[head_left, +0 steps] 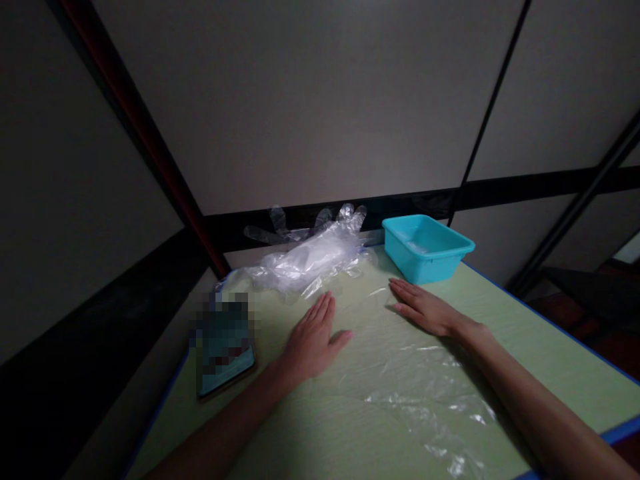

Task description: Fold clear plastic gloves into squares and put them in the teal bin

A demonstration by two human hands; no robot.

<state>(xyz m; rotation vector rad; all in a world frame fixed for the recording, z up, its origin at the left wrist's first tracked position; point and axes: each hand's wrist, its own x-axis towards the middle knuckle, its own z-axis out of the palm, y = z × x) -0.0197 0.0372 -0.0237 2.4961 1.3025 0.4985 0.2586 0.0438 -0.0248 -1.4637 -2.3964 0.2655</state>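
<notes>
My left hand [313, 340] lies flat, fingers together and thumb out, on a clear plastic sheet [400, 373] spread over the green table [550, 360]. Palm down on the same sheet, my right hand [425, 308] rests with its fingers stretched toward the left. Neither hand holds anything. Just beyond the left hand's fingertips sits a pile of clear plastic gloves [305, 257].
A turquoise plastic tub [425, 248] stands at the table's far edge, just behind my right hand. A dark phone [225, 350] lies near the left edge. The table has a blue rim and stands against grey wall panels with dark frames.
</notes>
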